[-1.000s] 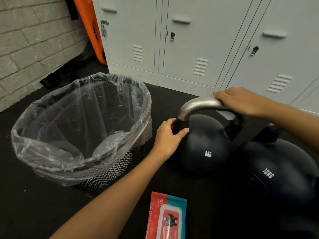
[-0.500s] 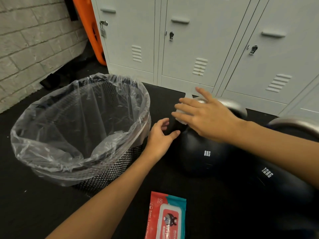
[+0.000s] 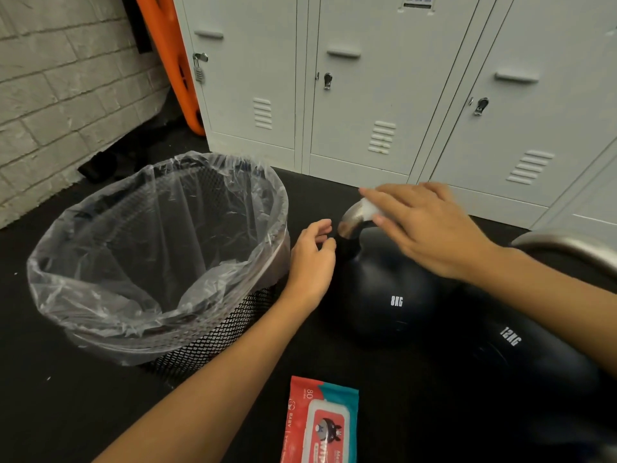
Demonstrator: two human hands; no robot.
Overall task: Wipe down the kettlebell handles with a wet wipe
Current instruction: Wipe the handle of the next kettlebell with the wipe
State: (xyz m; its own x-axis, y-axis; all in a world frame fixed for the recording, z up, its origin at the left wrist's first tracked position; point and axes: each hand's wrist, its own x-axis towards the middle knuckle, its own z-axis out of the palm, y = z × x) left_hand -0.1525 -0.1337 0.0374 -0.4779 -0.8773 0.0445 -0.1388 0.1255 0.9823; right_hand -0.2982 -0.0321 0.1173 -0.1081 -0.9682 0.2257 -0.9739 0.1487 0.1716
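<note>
Your right hand slid off the top of the handle to its left curve a second ago, fingers flat, pressing the wipe on. Left hand let go of the handle base and hangs loose beside it, gripping nothing. So the 8kg bell looks almost done; the 12kg one is next. Bell's on the floor by the bin: dark body, shiny steel handle.

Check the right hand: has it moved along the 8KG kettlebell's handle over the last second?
Yes. The right hand, pressing the wipe, has slid from the handle's right end to its left end, toward the bin.
</note>
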